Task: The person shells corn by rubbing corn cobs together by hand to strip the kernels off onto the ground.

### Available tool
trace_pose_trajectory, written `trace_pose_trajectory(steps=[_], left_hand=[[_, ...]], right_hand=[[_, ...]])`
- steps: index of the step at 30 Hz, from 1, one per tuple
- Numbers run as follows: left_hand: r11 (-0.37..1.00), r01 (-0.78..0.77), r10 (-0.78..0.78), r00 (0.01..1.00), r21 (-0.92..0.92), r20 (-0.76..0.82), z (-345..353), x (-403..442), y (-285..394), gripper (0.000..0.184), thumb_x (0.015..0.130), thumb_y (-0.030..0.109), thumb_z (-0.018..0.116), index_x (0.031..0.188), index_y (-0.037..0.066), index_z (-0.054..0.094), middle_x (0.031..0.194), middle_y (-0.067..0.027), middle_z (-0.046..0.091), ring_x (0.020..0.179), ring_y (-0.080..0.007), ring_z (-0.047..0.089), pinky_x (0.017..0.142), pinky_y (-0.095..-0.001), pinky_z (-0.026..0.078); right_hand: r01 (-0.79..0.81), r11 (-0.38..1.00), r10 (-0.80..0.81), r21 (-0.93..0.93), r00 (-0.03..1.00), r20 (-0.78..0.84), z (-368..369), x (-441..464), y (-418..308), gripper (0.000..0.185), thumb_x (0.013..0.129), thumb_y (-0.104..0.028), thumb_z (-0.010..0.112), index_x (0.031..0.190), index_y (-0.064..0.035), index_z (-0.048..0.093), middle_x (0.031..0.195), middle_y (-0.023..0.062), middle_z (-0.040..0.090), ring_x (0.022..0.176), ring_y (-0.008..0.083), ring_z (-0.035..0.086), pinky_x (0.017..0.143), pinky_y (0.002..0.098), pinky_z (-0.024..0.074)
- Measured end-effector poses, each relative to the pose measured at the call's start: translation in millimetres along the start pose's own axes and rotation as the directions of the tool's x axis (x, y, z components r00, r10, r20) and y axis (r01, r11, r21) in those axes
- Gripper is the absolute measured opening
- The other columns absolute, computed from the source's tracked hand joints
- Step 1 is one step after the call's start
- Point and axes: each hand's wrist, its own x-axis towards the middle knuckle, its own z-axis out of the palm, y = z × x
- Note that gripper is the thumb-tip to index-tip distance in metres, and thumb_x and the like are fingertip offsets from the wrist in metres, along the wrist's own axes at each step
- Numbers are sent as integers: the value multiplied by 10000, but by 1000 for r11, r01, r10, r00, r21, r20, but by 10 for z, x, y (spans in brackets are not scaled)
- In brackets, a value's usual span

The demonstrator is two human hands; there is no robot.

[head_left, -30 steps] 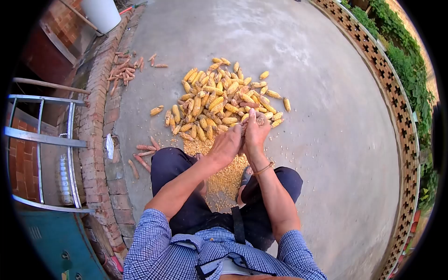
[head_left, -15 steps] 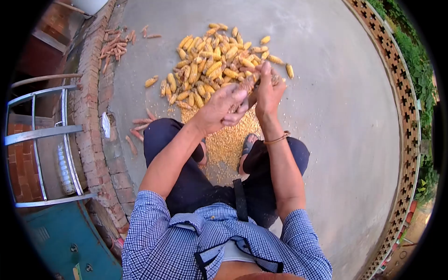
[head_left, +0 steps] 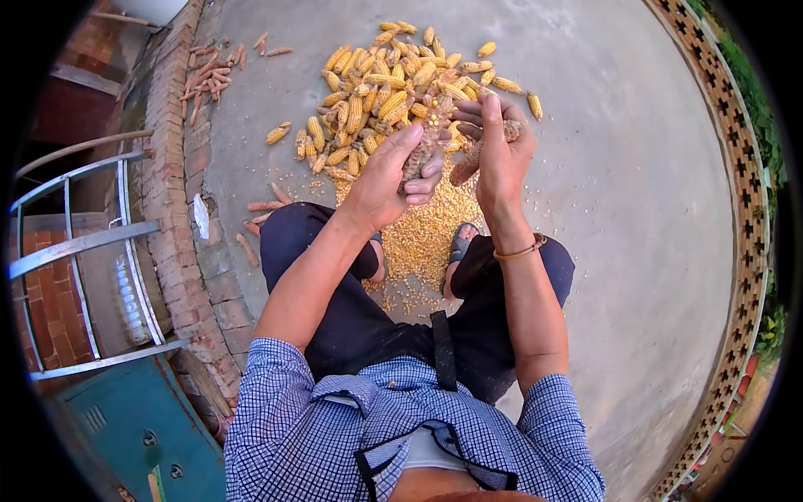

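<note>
My left hand (head_left: pixel 383 182) is closed around a mostly stripped corn cob (head_left: pixel 432 138), which points up and has a few yellow kernels left near its top. Just to the right, my right hand (head_left: pixel 505 159) grips a bare brownish corn cob (head_left: pixel 465 169) that slants across the palm, its other end showing beside the fingers. The two cobs are close together but appear apart. Beyond both hands lies a heap of yellow corn ears (head_left: pixel 360 109). Loose kernels (head_left: pixel 418 243) are spread on the ground below the hands, between my feet.
Stripped cobs (head_left: pixel 211 79) lie in a small pile at the far left, with several more near my left knee. A brick ledge (head_left: pixel 167 167) and a metal frame (head_left: pixel 84 251) border the left side. A perforated wall (head_left: pixel 736 184) curves along the right.
My hands have drawn apart from their earlier touching position. The cobs in them now show more plainly. The whole view has shifted slightly.
</note>
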Motion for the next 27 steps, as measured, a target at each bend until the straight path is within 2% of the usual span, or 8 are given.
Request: trace_pose_trajectory(steps=[3,6,9,10,14,17,21,27], left_hand=[[999,-28,27,999,42,17,-20,2,-18,341,1060,359,393,1143,60,534,745,-9,483,511,-47,376,456,-196,351],[993,-38,41,999,114,-17,7,3,-51,332,1057,369,397,1109,69,529,738,-16,497,512,-55,389,469,-203,365],[978,-54,65,997,200,-48,32,15,-72,358,1052,374,389,1093,54,543,738,-35,525,510,-79,412,475,-218,366],[964,-77,92,995,253,-49,31,28,-96,374,1046,377,391,1091,43,553,737,-44,536,503,-95,418,469,-227,357],[824,-166,216,976,542,-30,24,45,-93,401,1040,374,386,1049,22,579,727,-57,559,530,-107,458,474,-233,359],[715,-119,227,971,689,-68,50,36,-55,397,1073,355,328,992,32,544,691,-24,511,535,-80,444,495,-222,387],[829,-151,235,968,539,-91,36,61,-114,405,1079,339,304,971,36,550,643,-11,484,509,-66,419,443,-220,352],[862,-85,178,974,500,-141,88,27,-90,438,1044,395,355,944,34,582,619,-33,484,465,-85,390,403,-226,299]], right_hand=[[15,994,-8,-106,998,60,-29,5,-39,310,968,-262,625,1055,36,626,928,115,687,764,124,657,628,247,513],[9,988,20,-153,982,187,-30,-36,-133,330,982,-244,590,1164,30,618,866,79,675,657,76,581,538,218,496],[-150,967,208,-205,932,296,-77,-65,-299,321,961,-234,625,1162,16,632,805,43,646,606,42,517,459,176,421],[-164,964,223,-210,929,295,-86,-44,-289,268,918,-165,682,1104,26,659,818,40,645,696,64,592,589,216,469],[-170,977,200,-125,933,300,-77,-37,-152,231,888,-126,713,1043,38,665,812,32,642,696,74,591,605,215,470],[-153,982,183,-114,920,347,-116,-37,-110,215,875,-109,727,1014,41,660,810,33,643,697,80,590,614,216,471],[-131,988,151,-78,909,389,-103,-47,-113,194,872,-91,729,997,38,655,799,39,643,688,79,585,613,217,469],[-101,991,129,-91,918,376,-106,-67,-88,170,875,-83,721,970,34,642,767,40,642,646,69,577,550,218,456]])
